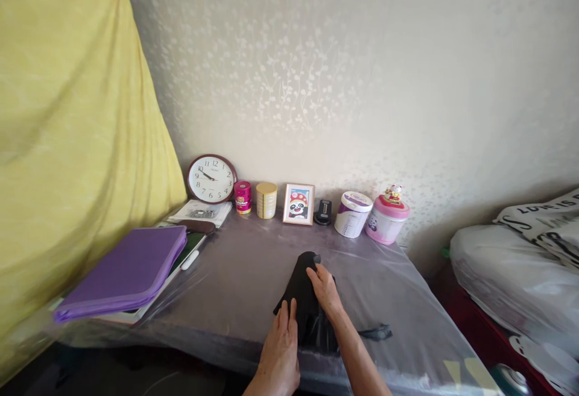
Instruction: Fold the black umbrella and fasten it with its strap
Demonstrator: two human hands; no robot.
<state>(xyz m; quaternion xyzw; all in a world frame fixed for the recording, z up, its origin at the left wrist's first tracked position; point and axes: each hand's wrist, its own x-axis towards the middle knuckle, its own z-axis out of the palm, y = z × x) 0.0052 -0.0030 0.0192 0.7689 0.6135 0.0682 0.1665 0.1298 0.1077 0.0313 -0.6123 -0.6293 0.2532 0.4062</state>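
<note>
A black folded cloth item [298,281] lies near the front edge of the table; its exact kind does not show. My left hand [281,342] rests at its lower left side, fingers stretched out and lying against the fabric. On the upper right edge, my right hand [324,290] grips the cloth, the thumb on top and the other fingers partly hidden. A dark, thin strap-like strip [377,332] sticks out on the table to the right of my right forearm. Part of the cloth hangs toward the front edge, between my arms.
A plastic sheet covers the table [239,275]. A purple zip folder [126,269] lies on books at left. Along the wall stand a clock [211,179], pink tin [243,197], yellow tin [266,201], panda picture [298,204], black stapler-like object [323,212] and two tubs [353,215].
</note>
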